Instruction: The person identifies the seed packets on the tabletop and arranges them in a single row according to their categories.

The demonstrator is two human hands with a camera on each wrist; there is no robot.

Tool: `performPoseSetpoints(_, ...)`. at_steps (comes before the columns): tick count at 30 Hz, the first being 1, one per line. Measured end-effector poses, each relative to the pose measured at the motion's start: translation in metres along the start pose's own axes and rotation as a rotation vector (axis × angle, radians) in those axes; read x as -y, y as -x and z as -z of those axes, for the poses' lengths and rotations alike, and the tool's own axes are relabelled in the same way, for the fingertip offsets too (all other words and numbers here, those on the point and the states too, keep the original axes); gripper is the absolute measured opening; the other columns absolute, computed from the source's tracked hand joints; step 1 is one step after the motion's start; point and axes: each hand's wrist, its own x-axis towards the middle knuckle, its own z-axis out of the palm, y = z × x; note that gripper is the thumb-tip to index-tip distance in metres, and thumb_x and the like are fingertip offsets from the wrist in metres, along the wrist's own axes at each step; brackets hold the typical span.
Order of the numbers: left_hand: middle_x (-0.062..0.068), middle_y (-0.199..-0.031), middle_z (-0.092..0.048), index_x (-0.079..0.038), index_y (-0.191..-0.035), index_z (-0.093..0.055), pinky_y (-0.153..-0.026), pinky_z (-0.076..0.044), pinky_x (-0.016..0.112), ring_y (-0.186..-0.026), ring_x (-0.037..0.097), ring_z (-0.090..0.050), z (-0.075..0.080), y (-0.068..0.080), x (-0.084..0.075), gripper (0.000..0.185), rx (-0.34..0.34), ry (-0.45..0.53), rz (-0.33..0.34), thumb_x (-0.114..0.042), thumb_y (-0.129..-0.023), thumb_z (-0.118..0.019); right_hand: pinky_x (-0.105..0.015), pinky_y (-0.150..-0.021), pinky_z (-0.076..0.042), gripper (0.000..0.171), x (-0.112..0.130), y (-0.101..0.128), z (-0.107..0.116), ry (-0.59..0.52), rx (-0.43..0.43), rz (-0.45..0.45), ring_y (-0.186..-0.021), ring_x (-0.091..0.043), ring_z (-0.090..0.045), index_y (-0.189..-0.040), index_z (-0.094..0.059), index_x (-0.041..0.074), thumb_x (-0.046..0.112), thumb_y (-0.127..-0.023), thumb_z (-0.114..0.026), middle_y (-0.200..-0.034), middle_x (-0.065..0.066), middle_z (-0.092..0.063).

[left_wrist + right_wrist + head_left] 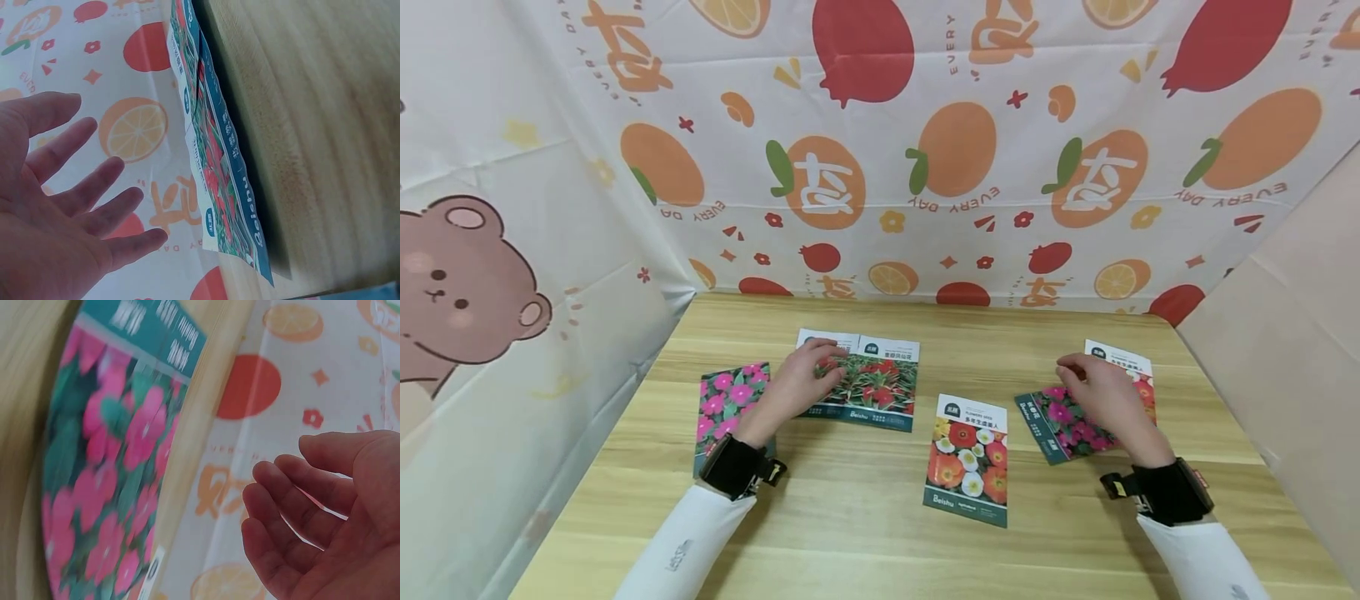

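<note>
My left hand is over two seed packets with red flowers lying side by side. The right-hand red-flower packet shows well, while my hand partly covers the left one. In the left wrist view my left fingers are spread and hold nothing, apart from the packets. My right hand hovers over a tilted pink-flower packet and hides part of it. Its fingers curve loosely around nothing in the right wrist view. Just beyond it, a poppy packet is partly covered.
Another poppy packet lies between my hands. A second pink-flower packet is at the left, partly under my left forearm. All rest on a wood-grain table. A fruit-print cloth rises behind the back edge, with pale cloth at both sides.
</note>
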Motion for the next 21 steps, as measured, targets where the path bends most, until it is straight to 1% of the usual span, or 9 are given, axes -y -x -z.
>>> performPoseSetpoints(6,0.021,-0.143,-0.055,-0.002,-0.131,-0.069,-0.107,-0.046,0.056,-0.131,0.04,-0.054,0.001,0.001,0.004,0.032,-0.036,0.002,-0.016,-0.016,-0.102,-0.068,-0.056,-0.077,-0.051,0.03,-0.023,0.005,0.01,0.034,-0.017,-0.011,-0.085,-0.033,-0.064,-0.12,-0.069,-0.008,0.016,-0.105,-0.06,-0.102,-0.023,-0.073)
performPoseSetpoints(9,0.02,-0.142,-0.056,-0.002,-0.13,-0.069,-0.106,-0.046,0.057,-0.131,0.041,-0.054,0.001,0.002,0.004,0.032,-0.043,-0.002,-0.012,-0.016,-0.101,-0.069,-0.053,-0.075,-0.049,0.032,-0.037,0.007,0.016,0.029,-0.024,-0.04,-0.083,-0.033,-0.061,-0.122,-0.067,-0.009,0.017,-0.106,-0.058,-0.101,-0.024,-0.071)
performPoseSetpoints(11,0.02,-0.142,-0.056,-0.002,-0.13,-0.069,-0.106,-0.046,0.057,-0.131,0.041,-0.054,0.001,0.002,0.004,0.033,-0.042,0.002,-0.005,-0.017,-0.101,-0.069,-0.05,-0.072,-0.047,0.035,-0.047,0.007,0.021,0.028,-0.028,-0.075,-0.081,-0.033,-0.059,-0.122,-0.066,-0.01,0.02,-0.107,-0.057,-0.1,-0.024,-0.07)
performPoseSetpoints(14,0.02,-0.142,-0.056,-0.002,-0.131,-0.069,-0.106,-0.046,0.058,-0.131,0.041,-0.054,0.002,0.003,0.004,0.033,-0.04,0.005,-0.001,-0.017,-0.101,-0.069,-0.054,-0.073,-0.048,0.039,-0.059,0.008,0.029,0.026,-0.02,-0.124,-0.082,-0.037,-0.06,-0.123,-0.063,-0.012,0.023,-0.108,-0.054,-0.1,-0.028,-0.068)
performPoseSetpoints(17,0.02,-0.142,-0.056,-0.002,-0.131,-0.069,-0.106,-0.046,0.058,-0.131,0.04,-0.054,0.002,0.003,0.004,0.033,-0.039,0.015,0.0,-0.016,-0.101,-0.07,-0.059,-0.077,-0.048,0.041,-0.07,0.009,0.035,0.029,-0.011,-0.153,-0.088,-0.042,-0.063,-0.124,-0.061,-0.014,0.023,-0.108,-0.053,-0.105,-0.032,-0.067)
performPoseSetpoints(21,0.02,-0.141,-0.057,-0.002,-0.13,-0.069,-0.106,-0.046,0.057,-0.131,0.04,-0.054,0.002,0.002,0.005,0.033,-0.041,0.023,0.001,-0.015,-0.101,-0.07,-0.059,-0.077,-0.049,0.04,-0.079,0.009,0.039,0.046,0.007,-0.188,-0.088,-0.041,-0.063,-0.122,-0.062,-0.014,0.022,-0.107,-0.054,-0.104,-0.031,-0.068)
